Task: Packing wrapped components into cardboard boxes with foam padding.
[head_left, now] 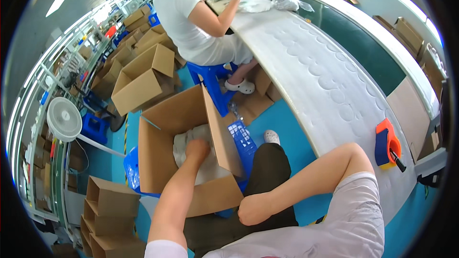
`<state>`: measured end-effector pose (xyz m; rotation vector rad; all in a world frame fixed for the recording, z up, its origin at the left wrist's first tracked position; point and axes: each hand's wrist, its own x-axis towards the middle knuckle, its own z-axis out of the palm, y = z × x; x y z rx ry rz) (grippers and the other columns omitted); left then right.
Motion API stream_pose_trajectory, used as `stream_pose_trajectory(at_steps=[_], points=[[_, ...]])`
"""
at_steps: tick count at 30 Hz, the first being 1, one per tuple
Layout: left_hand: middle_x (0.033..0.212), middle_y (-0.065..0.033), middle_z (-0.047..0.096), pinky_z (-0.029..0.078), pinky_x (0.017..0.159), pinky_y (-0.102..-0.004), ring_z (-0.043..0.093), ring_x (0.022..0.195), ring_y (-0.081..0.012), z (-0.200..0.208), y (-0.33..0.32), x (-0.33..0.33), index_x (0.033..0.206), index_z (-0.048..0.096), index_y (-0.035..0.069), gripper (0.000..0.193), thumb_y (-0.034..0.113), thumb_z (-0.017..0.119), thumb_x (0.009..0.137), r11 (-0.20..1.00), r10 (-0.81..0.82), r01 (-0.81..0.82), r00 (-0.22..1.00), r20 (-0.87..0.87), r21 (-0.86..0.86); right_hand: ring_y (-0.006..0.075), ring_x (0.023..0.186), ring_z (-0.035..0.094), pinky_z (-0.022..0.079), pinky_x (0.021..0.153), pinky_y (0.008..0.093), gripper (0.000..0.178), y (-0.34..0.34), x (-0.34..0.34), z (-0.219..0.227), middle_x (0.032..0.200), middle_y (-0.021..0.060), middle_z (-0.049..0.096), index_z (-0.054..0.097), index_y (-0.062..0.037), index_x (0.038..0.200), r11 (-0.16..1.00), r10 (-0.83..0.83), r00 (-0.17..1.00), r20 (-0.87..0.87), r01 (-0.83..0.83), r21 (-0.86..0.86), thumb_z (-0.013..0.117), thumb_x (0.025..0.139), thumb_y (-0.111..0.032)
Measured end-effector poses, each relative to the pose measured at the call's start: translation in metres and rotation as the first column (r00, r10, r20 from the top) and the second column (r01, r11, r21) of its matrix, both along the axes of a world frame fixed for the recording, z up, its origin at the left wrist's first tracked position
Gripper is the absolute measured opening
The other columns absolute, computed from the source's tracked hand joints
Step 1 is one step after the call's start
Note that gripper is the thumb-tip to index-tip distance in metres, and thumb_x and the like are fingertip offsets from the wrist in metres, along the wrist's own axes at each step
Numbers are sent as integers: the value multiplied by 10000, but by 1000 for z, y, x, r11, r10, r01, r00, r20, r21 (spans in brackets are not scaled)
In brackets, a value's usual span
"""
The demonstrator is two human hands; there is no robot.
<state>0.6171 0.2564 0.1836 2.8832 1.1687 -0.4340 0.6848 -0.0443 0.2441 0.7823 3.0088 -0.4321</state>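
An open cardboard box stands in front of me, its near flap lying toward my lap. My left hand reaches down inside it and touches pale grey-white wrapped bundles. The back of the hand hides its fingers, so I cannot see whether they grip a bundle. Curled into a fist, my right hand rests at my thigh beside the flap, with nothing showing in it.
To my right runs a long white table holding an orange and blue tape dispenser. A co-worker sits ahead on a blue stool. Cartons stack at left, near a white fan. A blue crate adjoins the box.
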Motion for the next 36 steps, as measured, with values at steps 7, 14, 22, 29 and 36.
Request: stream_pose_trajectory(at_steps=[7, 14, 22, 29, 36], points=[[927, -254, 734, 573, 788, -504, 709, 886, -447, 72, -69, -29, 874, 765, 3, 520, 484, 588, 958, 976, 205, -215, 954, 220, 21, 320, 826, 732, 583, 681, 429, 124, 2, 1, 4, 867, 145, 755, 763, -12, 842, 996, -57, 986, 154, 67, -64, 670, 795, -80], [741, -204, 699, 555, 655, -484, 693, 701, -404, 43, -111, -96, 744, 710, 37, 438, 423, 642, 941, 960, 214, -280, 683, 698, -21, 348, 781, 703, 561, 666, 438, 200, 27, 10, 71, 819, 165, 707, 700, -44, 868, 987, -81, 983, -163, 57, -151, 620, 945, -210], [686, -160, 661, 528, 595, -470, 663, 666, -378, 32, -116, -110, 693, 672, 73, 396, 380, 648, 943, 975, 66, -203, 656, 752, 91, 145, 654, 544, 345, 522, 292, 107, -7, 55, 241, 737, 54, 591, 593, -73, 742, 223, -35, 129, -991, 968, 118, 684, 725, -18], [667, -154, 639, 500, 561, -466, 642, 635, -380, 33, -114, -95, 688, 652, 59, 391, 358, 667, 939, 980, 85, -192, 657, 749, 57, 96, 582, 500, 386, 439, 192, 974, -41, 99, 240, 791, 47, 625, 21, -70, 1599, 498, 114, 384, -916, 776, 387, 665, 943, -390], [646, -150, 626, 486, 537, -446, 629, 607, -373, 35, -109, -96, 660, 615, 54, 394, 314, 660, 953, 976, 52, -188, 690, 722, 109, 101, 582, 499, 379, 444, 200, 898, -43, 101, 210, 786, 48, 616, 62, -70, 1527, 525, 136, 296, -945, 788, 322, 666, 929, -360]])
